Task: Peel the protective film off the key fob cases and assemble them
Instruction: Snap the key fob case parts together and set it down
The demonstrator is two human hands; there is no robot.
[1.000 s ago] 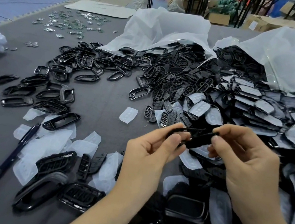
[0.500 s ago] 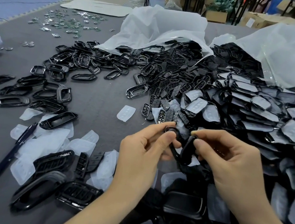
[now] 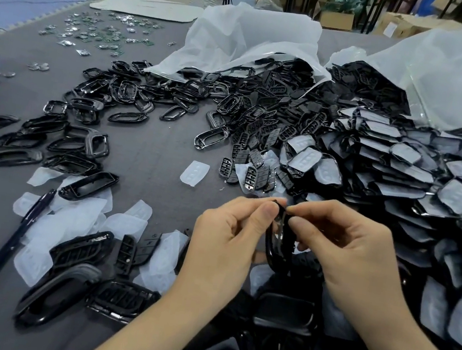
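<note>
Two hands pinch a black key fob case point(image 3: 278, 245) at its top end, upright over the grey worktop point(image 3: 150, 158): the left hand point(image 3: 224, 244) steadies one side, the right hand point(image 3: 344, 255) nips the other. Peeled films point(image 3: 80, 210) lie at left, film-covered cases point(image 3: 406, 176) heaped at right. Best done, likely, with the left gripping firm while the right works only the edge, slowly, keeping the parts square.

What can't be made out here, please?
Head view only.
The black case frame: its top end is covered by the fingertips of the left hand and right hand; any film on it cannot be told.
Silvery parts at the far left: too small to identify.
Pen: blurred tip.
</note>
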